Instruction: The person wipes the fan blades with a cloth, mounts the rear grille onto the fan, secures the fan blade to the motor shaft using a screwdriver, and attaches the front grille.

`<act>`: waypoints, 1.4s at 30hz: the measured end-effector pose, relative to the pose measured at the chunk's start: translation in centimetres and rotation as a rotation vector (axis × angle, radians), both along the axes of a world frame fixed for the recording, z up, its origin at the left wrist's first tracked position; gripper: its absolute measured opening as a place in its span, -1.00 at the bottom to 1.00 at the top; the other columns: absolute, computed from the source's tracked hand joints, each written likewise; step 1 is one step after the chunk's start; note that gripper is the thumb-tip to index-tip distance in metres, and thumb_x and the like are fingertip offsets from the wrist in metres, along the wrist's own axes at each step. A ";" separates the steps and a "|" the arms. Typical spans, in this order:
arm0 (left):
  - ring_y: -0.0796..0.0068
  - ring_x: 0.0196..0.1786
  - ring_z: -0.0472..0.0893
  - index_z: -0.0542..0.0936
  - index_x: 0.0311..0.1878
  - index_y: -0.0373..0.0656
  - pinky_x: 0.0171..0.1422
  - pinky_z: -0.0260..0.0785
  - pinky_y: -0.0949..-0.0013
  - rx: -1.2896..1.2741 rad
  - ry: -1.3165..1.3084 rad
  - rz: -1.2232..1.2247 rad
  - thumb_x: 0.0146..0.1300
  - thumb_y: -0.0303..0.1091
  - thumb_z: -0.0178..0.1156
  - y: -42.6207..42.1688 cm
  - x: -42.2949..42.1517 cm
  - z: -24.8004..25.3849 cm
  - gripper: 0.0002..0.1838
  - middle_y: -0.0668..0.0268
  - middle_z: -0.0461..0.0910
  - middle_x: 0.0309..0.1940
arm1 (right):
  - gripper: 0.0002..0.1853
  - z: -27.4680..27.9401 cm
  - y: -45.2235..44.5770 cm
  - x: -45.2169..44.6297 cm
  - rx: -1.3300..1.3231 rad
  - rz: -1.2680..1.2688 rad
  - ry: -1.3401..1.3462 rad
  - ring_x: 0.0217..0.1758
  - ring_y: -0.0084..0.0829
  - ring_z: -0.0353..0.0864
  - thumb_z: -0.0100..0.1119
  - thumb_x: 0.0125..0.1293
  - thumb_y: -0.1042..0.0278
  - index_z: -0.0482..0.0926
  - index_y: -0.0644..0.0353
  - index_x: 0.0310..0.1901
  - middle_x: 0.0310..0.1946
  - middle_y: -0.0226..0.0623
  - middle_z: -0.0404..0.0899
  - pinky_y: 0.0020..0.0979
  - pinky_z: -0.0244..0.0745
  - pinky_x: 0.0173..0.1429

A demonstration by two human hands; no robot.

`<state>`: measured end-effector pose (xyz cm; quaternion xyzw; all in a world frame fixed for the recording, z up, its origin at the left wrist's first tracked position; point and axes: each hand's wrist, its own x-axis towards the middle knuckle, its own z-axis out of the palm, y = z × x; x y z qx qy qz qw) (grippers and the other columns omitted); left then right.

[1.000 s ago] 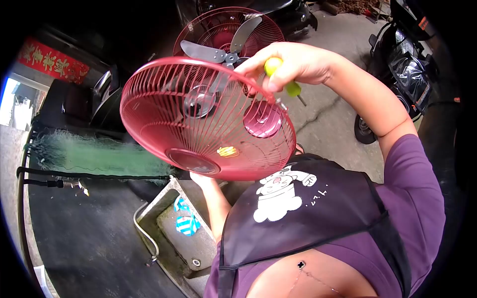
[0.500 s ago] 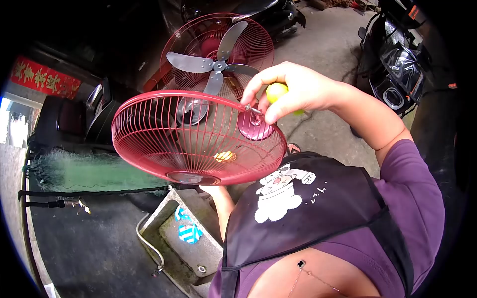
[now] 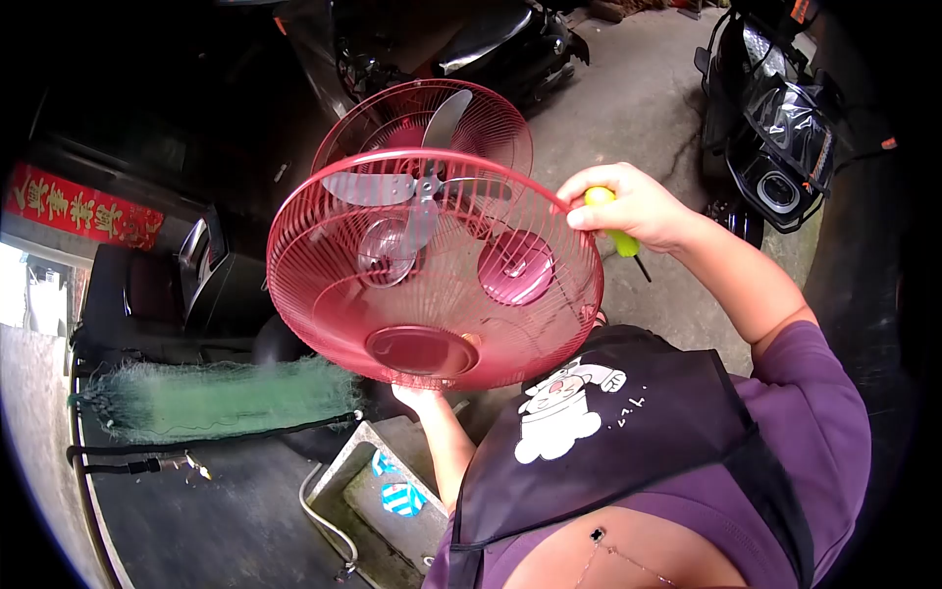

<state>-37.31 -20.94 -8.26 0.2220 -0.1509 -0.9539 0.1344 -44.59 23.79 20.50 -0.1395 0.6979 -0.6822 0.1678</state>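
Note:
A red wire front grille [image 3: 422, 350] of a fan is held in front of me, tilted. My right hand [image 3: 628, 208] pinches its right rim and also holds a screwdriver [image 3: 626, 242] with a yellow-green handle and dark shaft. Under the lower rim is my left hand [image 3: 420, 395], its fingers mostly hidden by the grille. Behind the grille stands the fan, with grey blades [image 3: 446, 120] and a red rear cage [image 3: 339, 123]. Its round red base [image 3: 516, 267] shows through the wires.
A concrete sink [image 3: 343, 447] with a blue-and-white striped item [image 3: 402, 499] is below left, near a green net-like sheet [image 3: 231, 398]. Motorbikes stand at the top [image 3: 500, 39] and right [image 3: 780, 182]. A red banner [image 3: 83, 211] hangs at left.
The grille has swung from steeply tilted to facing me more and shifted right with my right hand. The screwdriver's shaft shows again. The fan appears lower in view.

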 end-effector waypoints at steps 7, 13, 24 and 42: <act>-0.11 0.25 0.52 0.53 0.23 -0.22 0.28 0.38 -0.31 -0.111 -0.102 0.004 0.43 -0.07 -0.15 2.1 -3.5 1.3 -0.48 -0.02 0.53 0.22 | -0.54 -4.1 3.4 -1.0 -0.100 -0.028 -0.054 -0.08 -0.53 0.63 0.44 0.11 0.47 0.58 0.34 0.08 -0.23 -0.32 0.67 -0.43 0.52 0.13; -0.09 0.33 0.45 0.47 0.28 -0.23 0.35 0.32 -0.25 -0.147 -0.026 -0.056 0.47 -0.06 -0.19 3.2 -3.9 2.1 -0.46 -0.02 0.45 0.30 | -0.55 -5.1 4.4 -1.8 0.017 0.019 -0.025 -0.11 -0.55 0.61 0.47 0.06 0.46 0.61 0.32 0.02 -0.22 -0.36 0.66 -0.43 0.50 0.11; 0.62 -0.74 0.00 0.24 -0.56 0.08 -0.60 -0.08 0.45 -0.502 0.393 -0.106 0.53 0.00 -0.10 -2.6 -6.3 18.0 -0.53 0.56 0.07 -0.78 | -0.36 0.5 9.5 -5.4 0.209 -0.254 0.365 -0.21 -0.72 0.46 0.33 0.18 0.28 0.46 0.16 0.33 0.06 -0.41 0.57 -0.63 0.39 -0.22; 0.63 -0.71 0.09 0.34 -0.49 -0.02 -0.63 -0.05 0.48 -0.754 0.270 -0.190 0.54 0.01 -0.09 -2.8 -7.0 26.3 -0.54 0.49 0.19 -0.73 | -0.46 -8.1 10.6 -3.7 0.123 -0.149 -0.045 -0.33 -0.67 0.54 0.34 0.20 0.29 0.53 0.15 0.25 -0.15 -0.40 0.65 -0.64 0.40 -0.35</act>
